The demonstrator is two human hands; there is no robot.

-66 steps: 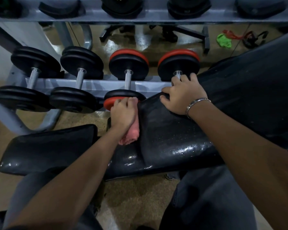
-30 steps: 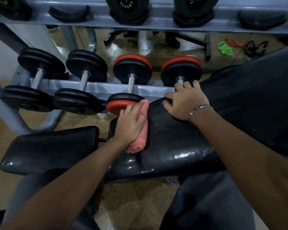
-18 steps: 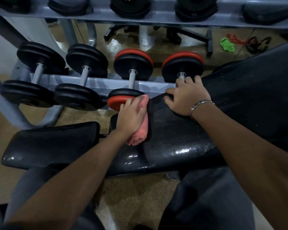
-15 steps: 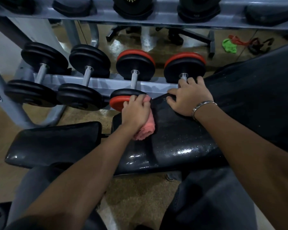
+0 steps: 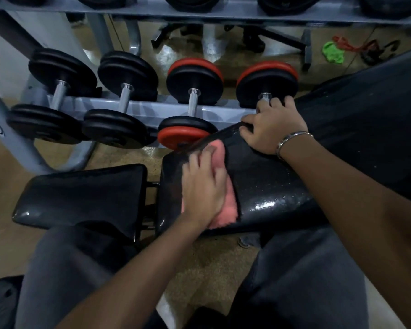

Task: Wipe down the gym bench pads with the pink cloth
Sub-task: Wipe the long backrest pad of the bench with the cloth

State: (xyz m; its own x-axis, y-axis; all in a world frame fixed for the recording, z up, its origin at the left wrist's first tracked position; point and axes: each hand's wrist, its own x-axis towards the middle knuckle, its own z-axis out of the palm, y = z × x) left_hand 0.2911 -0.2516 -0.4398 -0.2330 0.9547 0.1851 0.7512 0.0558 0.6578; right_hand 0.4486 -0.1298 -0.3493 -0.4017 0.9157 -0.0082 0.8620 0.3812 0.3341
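The long black back pad point(image 5: 271, 186) of the gym bench slopes up to the right, and its surface is wet and shiny. My left hand point(image 5: 203, 186) lies flat on the pink cloth point(image 5: 226, 207) and presses it onto the pad's left end. The cloth shows above my fingers and below my palm. My right hand point(image 5: 271, 129) rests on the pad's far edge, fingers curled over it, with a metal bracelet on the wrist. The smaller black seat pad point(image 5: 81, 195) lies to the left, separated by a gap.
A grey dumbbell rack point(image 5: 152, 110) stands just behind the bench with several black and red dumbbells point(image 5: 192, 91). My legs in grey trousers point(image 5: 301, 281) straddle the bench. A green cloth point(image 5: 331, 52) lies on the floor at the far right.
My left hand has slid the pink cloth down the pad's left end toward me, from the far edge to the near edge. My right hand stays on the far edge.
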